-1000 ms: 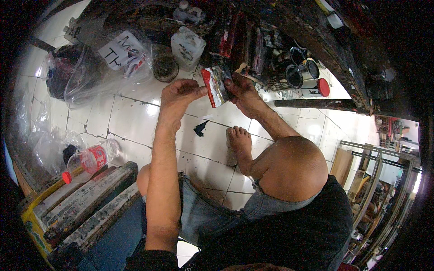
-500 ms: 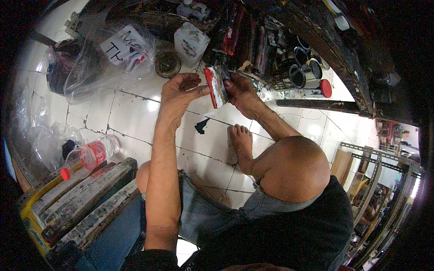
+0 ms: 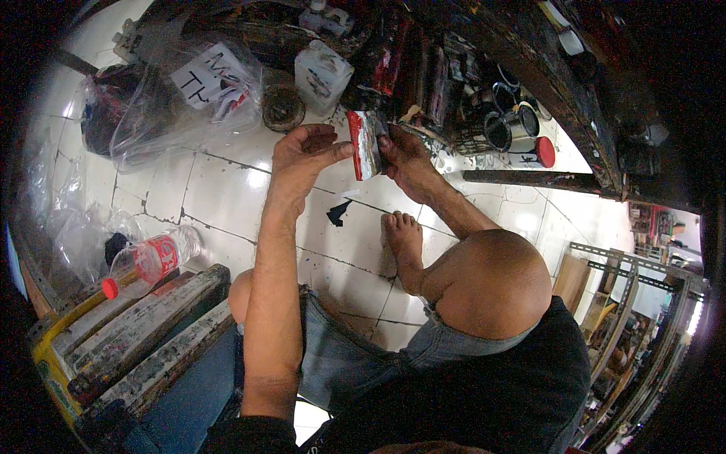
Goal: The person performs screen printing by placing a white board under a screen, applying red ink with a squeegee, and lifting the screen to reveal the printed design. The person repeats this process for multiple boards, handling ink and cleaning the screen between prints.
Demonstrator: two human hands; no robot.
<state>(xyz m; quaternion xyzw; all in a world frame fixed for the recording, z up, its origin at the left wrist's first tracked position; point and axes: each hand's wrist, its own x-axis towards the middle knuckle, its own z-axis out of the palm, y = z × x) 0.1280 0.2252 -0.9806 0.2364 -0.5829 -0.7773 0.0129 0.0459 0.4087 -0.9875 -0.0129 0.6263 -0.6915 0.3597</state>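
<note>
Smeared flat piece [image 3: 367, 147], red along one edge, hung above the tiled floor [image 3: 223, 193], between the person's hands. The right hand [image 3: 411, 159] pinched its right side; the left hand [image 3: 306, 157] held its fingers apart from its thumb, whose tip met the red edge. To my eye, that one-sided pinch risked a slip or smudged fingers, if the coating was wet. Beyond stood a stained translucent container [image 3: 324, 74] and a round tin [image 3: 283, 108], contents unclear to me. A red-capped clear bottle [image 3: 159, 257] lay sideways, showing no liquid.
</note>
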